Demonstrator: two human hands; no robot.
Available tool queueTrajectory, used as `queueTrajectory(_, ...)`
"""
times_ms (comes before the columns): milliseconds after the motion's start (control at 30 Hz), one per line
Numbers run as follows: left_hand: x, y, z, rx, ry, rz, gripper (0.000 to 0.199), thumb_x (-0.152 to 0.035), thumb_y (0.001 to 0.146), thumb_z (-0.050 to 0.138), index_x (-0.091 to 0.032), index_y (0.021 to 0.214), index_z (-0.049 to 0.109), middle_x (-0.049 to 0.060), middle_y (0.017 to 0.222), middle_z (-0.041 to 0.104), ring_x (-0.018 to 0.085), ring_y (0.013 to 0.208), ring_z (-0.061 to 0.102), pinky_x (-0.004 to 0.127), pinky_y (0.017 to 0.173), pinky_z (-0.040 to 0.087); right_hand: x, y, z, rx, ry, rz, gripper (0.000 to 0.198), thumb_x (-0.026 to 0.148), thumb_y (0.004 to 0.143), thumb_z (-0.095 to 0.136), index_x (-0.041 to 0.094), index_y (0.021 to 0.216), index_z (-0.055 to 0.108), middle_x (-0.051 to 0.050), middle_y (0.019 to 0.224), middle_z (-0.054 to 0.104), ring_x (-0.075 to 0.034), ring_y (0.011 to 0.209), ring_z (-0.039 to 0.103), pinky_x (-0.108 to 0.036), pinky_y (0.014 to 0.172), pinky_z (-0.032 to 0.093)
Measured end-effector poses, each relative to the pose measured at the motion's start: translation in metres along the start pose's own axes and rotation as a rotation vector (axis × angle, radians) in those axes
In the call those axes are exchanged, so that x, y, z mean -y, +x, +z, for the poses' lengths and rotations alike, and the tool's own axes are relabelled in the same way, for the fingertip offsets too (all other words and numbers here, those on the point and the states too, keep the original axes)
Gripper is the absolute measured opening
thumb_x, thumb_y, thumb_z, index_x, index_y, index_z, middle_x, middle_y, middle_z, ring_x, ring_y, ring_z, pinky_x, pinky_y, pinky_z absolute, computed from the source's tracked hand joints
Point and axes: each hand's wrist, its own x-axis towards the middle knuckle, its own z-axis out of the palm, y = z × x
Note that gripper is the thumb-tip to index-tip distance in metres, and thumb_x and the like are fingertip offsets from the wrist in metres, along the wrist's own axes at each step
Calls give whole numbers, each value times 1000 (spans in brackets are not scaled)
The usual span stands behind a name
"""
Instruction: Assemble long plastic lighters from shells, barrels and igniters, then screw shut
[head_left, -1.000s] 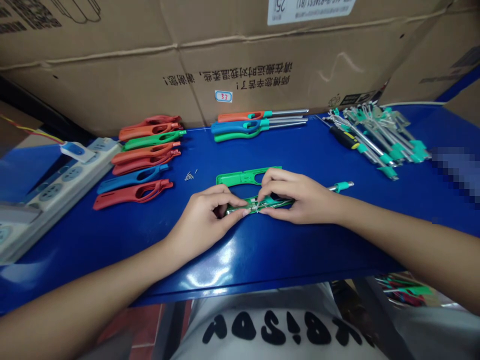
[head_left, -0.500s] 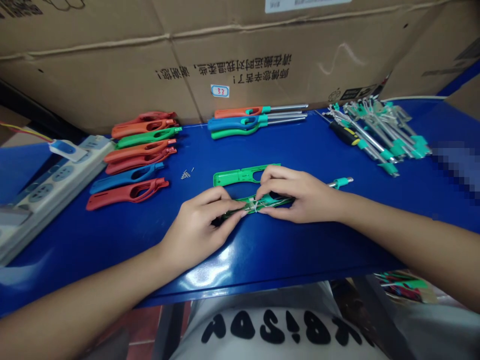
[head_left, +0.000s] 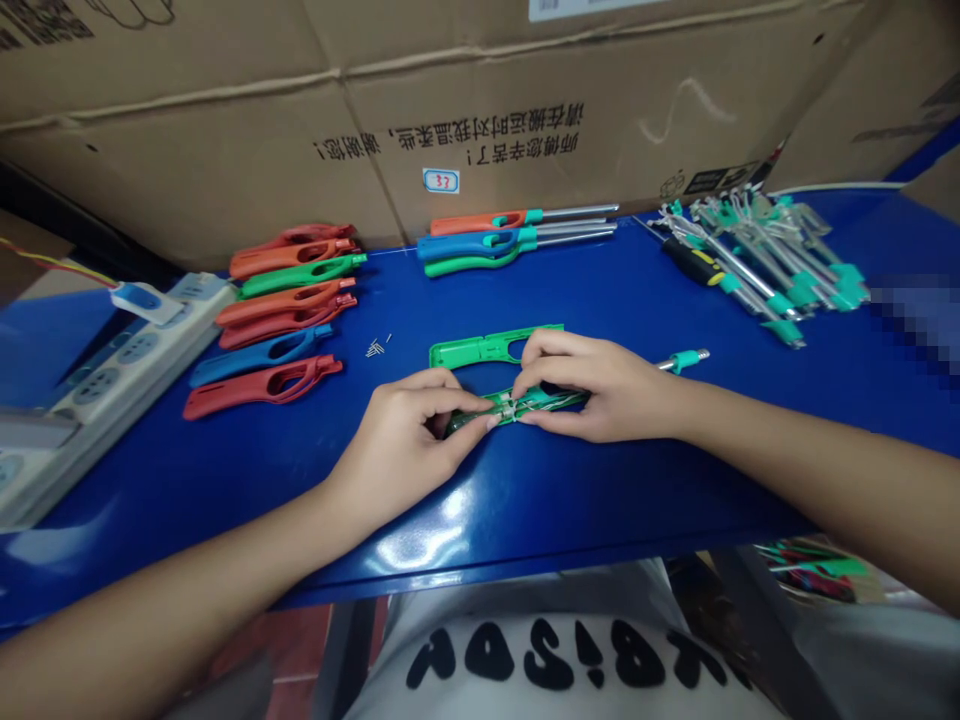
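Note:
Both hands are closed on an opened green lighter (head_left: 510, 407), a long-necked one with its inner parts and thin wires showing. My left hand (head_left: 414, 425) pinches the handle end, hiding much of the dark part there. With thumb and fingers, my right hand (head_left: 600, 388) grips the wired middle; the metal tube with its teal collar (head_left: 682, 361) sticks out to the right beyond it. Just behind lies the loose green half shell (head_left: 480, 349), inner side up. A few small screws (head_left: 376, 347) are scattered to the left of that shell.
Red, orange, green and blue handle shells (head_left: 262, 388) line the left, beside a power strip (head_left: 127, 360). Lighters with metal tubes (head_left: 517, 240) lie at the back. On the right, a screwdriver (head_left: 694, 262) rests against piled tube assemblies (head_left: 780, 260). A cardboard box (head_left: 225, 160) stands behind.
My left thumb and fingers have spread slightly apart at the handle end, baring more of the green shell. My right hand keeps its place. The whole view has shifted a little.

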Motion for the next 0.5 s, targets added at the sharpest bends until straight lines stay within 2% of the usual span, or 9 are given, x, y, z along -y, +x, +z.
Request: queueTrajectory(500,6,3,1,32,-76,-45,10,-22,85,79,-21,94,82,-2,72,63,7,57,51,21,55,43,-1,1,-2,38,46,3,13,23,92,66,19,104,70,-6,105,62,-16,92,63,-28,78,48)
